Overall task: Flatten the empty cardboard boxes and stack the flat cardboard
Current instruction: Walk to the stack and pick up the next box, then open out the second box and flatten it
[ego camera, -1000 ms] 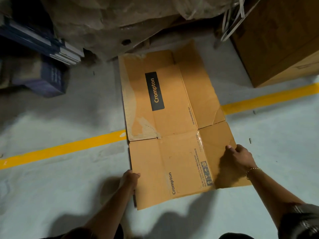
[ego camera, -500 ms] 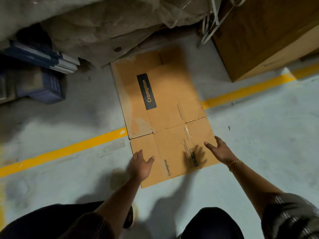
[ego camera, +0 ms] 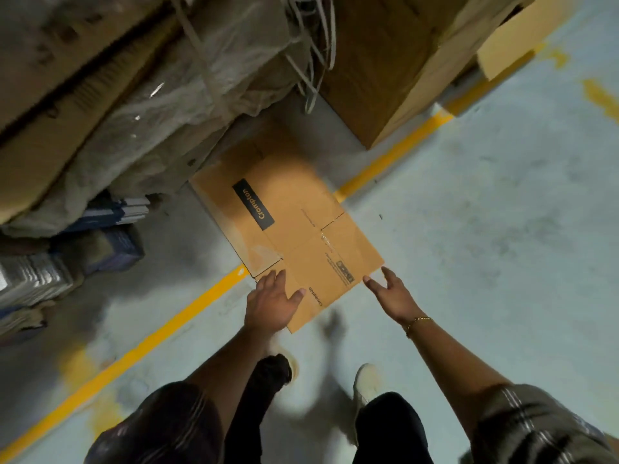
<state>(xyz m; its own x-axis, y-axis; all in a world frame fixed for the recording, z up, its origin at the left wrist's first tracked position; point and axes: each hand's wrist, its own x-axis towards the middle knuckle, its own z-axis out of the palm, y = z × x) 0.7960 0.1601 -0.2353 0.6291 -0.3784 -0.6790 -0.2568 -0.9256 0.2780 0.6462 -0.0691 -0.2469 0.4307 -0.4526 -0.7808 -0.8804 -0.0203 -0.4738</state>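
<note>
Your flattened Crompton box (ego camera: pixel 294 229) lies on the floor (ego camera: pixel 469 262), across the yellow line (ego camera: pixel 167 329). Your left hand (ego camera: pixel 271 304) is spread over its near corner and your right hand (ego camera: pixel 392 294) is just beside its edge. Both grips are wide, holding nothing. This sheet looks placed; next, fetch another box to flatten.

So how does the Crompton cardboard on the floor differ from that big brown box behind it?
The Crompton cardboard lies flat on the floor; the big brown box stands upright. The cardboard carries a black label; the box's visible faces look plain. The cardboard crosses the yellow line; the box sits beyond it. Both are brown cardboard.
</note>
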